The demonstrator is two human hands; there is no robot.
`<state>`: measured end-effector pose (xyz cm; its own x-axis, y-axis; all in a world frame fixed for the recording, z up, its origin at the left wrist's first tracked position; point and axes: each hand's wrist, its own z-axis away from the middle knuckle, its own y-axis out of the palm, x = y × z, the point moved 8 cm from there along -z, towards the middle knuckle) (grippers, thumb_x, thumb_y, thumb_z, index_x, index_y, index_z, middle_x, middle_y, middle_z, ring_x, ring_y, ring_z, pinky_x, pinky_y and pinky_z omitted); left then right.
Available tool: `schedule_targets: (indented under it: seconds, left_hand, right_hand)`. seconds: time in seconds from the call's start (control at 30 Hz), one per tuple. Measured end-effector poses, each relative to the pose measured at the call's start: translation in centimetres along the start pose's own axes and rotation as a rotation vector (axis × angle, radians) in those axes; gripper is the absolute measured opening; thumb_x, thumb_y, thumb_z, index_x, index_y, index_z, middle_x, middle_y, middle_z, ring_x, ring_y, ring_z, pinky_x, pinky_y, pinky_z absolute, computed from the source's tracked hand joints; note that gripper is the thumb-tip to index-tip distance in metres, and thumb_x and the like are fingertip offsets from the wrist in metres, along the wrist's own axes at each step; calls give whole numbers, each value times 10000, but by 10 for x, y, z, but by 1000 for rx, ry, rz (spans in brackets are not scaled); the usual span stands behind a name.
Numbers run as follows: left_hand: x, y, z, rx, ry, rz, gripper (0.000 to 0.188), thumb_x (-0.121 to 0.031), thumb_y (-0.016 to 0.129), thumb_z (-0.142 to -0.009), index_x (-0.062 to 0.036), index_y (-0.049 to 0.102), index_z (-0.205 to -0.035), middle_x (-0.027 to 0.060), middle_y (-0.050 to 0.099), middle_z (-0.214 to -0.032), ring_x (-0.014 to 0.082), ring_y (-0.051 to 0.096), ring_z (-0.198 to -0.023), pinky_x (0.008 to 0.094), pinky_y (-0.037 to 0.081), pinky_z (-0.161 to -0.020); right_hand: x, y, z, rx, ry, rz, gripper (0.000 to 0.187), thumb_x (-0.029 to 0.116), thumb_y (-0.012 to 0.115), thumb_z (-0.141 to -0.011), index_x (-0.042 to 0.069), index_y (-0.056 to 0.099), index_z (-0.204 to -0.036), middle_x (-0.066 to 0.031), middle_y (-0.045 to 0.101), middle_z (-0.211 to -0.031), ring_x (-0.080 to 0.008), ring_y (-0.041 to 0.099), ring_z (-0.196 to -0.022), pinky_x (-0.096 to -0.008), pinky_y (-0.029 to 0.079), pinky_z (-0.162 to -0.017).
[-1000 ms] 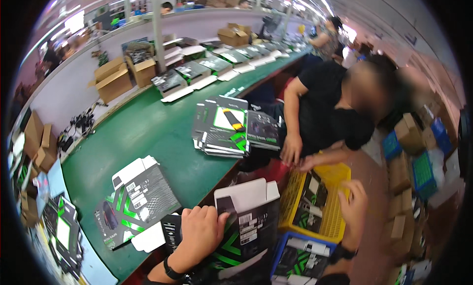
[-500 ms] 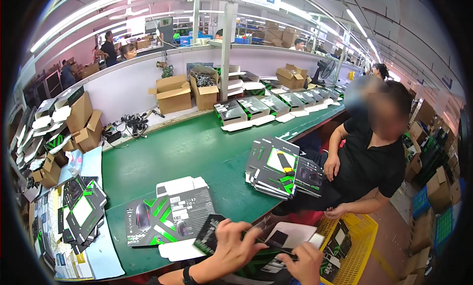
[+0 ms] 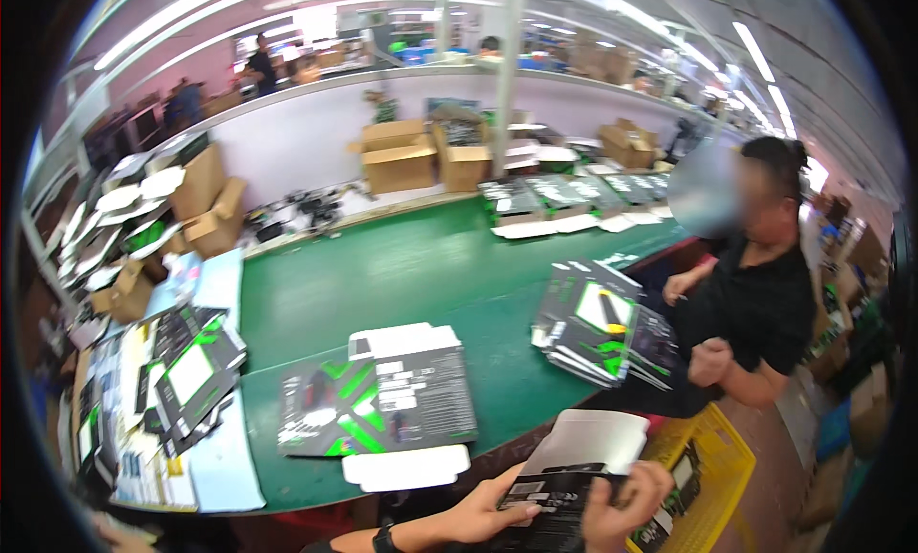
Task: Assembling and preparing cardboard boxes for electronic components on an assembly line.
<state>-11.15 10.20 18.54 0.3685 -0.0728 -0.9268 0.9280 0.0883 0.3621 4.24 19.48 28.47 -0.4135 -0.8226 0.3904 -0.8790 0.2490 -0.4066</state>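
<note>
Near the table's front edge I hold a black printed carton point(image 3: 559, 491) with its white inner flap point(image 3: 593, 440) standing open. My left hand point(image 3: 492, 511), with a dark band on the wrist, is closed on the carton's left side, thumb on the printed face. My right hand point(image 3: 626, 507) has its bent fingers around the right side. The carton's lower part runs out of the picture. Just left of my hands, a flat black and green carton point(image 3: 378, 400) lies on the green tabletop point(image 3: 382, 271), its white flaps spread out.
A pile of flat cartons point(image 3: 588, 319) with a yellow-handled tool on top lies beside a seated co-worker point(image 3: 755, 295). The yellow basket point(image 3: 732, 467) at my right contains cartons. More printed cartons point(image 3: 191, 376) are heaped at left. Brown boxes point(image 3: 397, 156) stand at the back.
The view has swung right. My left hand has come down from above onto the carton's side, and the white flap stands higher. The co-worker's hand has risen from beside the basket.
</note>
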Motion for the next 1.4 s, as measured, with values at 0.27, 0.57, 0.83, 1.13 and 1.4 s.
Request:
schedule_targets:
  seconds: [0.27,0.57,0.83,1.13,1.4]
  left_hand:
    - [33,-28,15,-35,31,20,725,-203,680,-1008,-38,284,-1592,82,565,-1377,145,531,-1222,311,459,-1026]
    - [96,-48,35,-79,-296,417,523,-172,671,-1013,-9,460,-1463,67,634,-1310,140,600,-1163,309,486,-1014]
    - [109,-63,39,-160,-407,503,496,-164,677,-1001,-23,494,-1440,70,666,-1246,131,639,-1091,307,523,-963]
    - [43,-42,18,-227,117,-197,929,-183,732,-939,-72,129,-1636,184,472,-1482,262,530,-1298,402,394,-1132]
    - [85,-58,15,-135,-126,-293,293,-341,587,-1042,-62,535,-1116,56,561,-926,152,527,-868,337,450,-810]
  right_hand:
    - [-29,29,124,606,1245,-1307,755,227,750,-914,-30,365,-1510,-196,544,-1403,-316,564,-1257,-440,474,-1074]
    - [-102,58,206,852,1408,-956,635,174,785,-916,-27,474,-1431,-165,579,-1326,-237,575,-1182,-372,500,-982]
    - [-97,80,174,678,930,-774,766,171,765,-946,-11,331,-1550,-172,510,-1425,-255,516,-1249,-370,423,-1059]
    - [-57,46,114,458,557,-773,813,368,710,-943,-20,338,-1553,-212,467,-1490,-336,444,-1352,-442,349,-1140]
    - [-76,54,126,592,397,-653,324,291,736,-827,-20,671,-767,-208,678,-1024,-343,676,-923,-387,512,-810]
